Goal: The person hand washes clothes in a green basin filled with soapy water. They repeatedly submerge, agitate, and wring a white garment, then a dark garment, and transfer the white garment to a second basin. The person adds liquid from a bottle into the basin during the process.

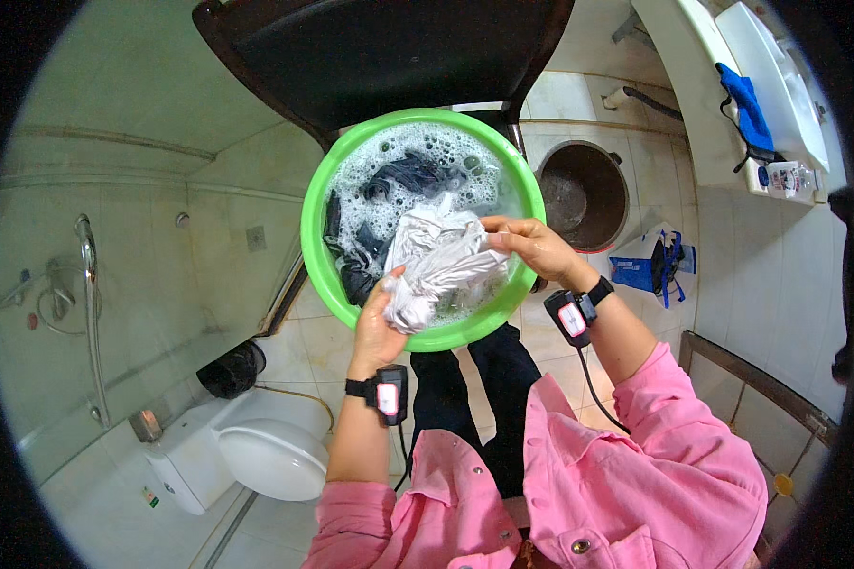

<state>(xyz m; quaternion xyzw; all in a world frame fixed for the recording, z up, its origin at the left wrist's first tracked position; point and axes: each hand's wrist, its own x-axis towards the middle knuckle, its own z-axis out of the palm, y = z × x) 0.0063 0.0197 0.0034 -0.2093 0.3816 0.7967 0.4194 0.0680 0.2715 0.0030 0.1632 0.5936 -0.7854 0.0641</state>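
A wet white cloth garment (pixel 438 267) is bunched between my two hands, over soapy water. My left hand (pixel 381 313) grips its lower left end above the near rim. The right hand (pixel 530 245) pinches the garment's right side between thumb and fingers. Below is a green plastic basin (pixel 314 267) of sudsy water (pixel 427 142). Dark wet clothes (pixel 409 176) float towards the far side, and more dark fabric (pixel 359 277) lies along the left wall. The garment hides part of the water.
The basin rests on a dark chair (pixel 391 60) with a tall backrest. A brown bucket (pixel 583 192) and a blue-and-white bag (pixel 651 267) are on the tiled floor to the right. A toilet (pixel 274 459) and black bin (pixel 231 370) stand left, by a glass panel (pixel 142 277). A washbasin (pixel 776 78) is upper right.
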